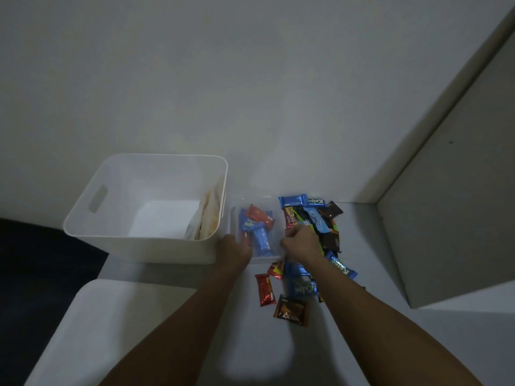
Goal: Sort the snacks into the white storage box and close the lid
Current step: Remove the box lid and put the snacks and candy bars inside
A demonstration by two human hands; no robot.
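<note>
Though lidless — white storage box (145,207), few snacks (207,218).

Matt white plastic storage box (145,240), clear glossy plastic tub (257,257), shiny foil-like snack wrappers (315,218), smooth white lid (92,330), possibly plastic

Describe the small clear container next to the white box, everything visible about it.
The clear container is a small, see-through plastic tub with no lid on, standing upright on the pale surface, right beside the white storage box. Inside lie a few wrapped snacks: blue wrappers and a red one. The left hand holds its near left side; the right hand is at its right edge, fingers curled. Loose snacks are piled just right of it.
</note>
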